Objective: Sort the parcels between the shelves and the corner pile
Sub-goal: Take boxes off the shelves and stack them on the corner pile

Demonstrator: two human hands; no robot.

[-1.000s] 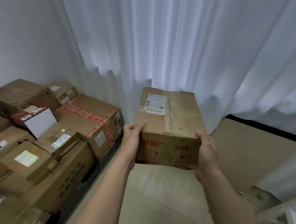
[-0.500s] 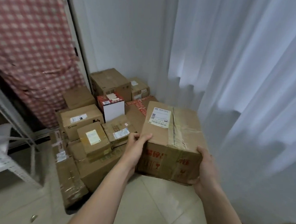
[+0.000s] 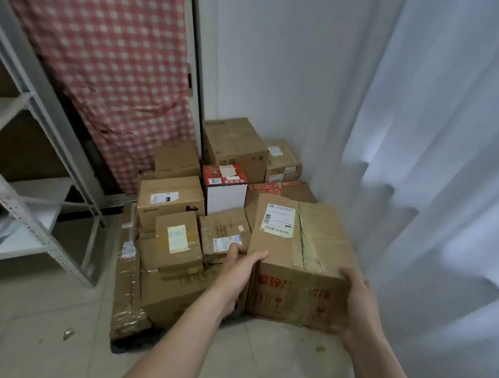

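Right of the corner pile (image 3: 170, 201), left hand (image 3: 238, 272) and right hand (image 3: 358, 302) clamp the parcel (image 3: 313, 231) at its near corners; long axis runs near-to-far

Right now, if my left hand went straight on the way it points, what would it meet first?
Probably the small taped parcel, just past the left hand that grips the carried box; depth is unclear.

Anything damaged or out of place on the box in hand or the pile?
The held box has torn, wrinkled tape along its top seam and creased cardboard there. The checked cloth behind the pile shows small tears. A small scrap lies on the floor.
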